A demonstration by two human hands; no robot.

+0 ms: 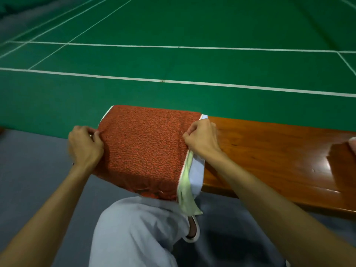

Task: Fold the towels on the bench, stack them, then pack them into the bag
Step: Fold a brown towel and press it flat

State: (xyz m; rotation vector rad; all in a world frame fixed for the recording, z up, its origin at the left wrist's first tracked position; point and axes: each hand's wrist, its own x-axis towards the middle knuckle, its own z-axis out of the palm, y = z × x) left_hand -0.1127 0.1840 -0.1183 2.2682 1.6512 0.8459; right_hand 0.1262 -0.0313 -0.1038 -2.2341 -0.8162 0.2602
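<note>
Red-speckled towel lies atop the stack at the wooden desk's left end, over a pale green towel and a light blue towel. Both arms reach forward; the left hand and right hand pinch its side edges with curled fingers.

The red towel is nubbly, matt cloth; the bench is glossy varnished wood; the court floor looks smooth and matt.

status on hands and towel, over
Pinching: left hand and right hand on side edges of red towel. It's spread over green towel and blue towel at bench end. No bag in view.
</note>
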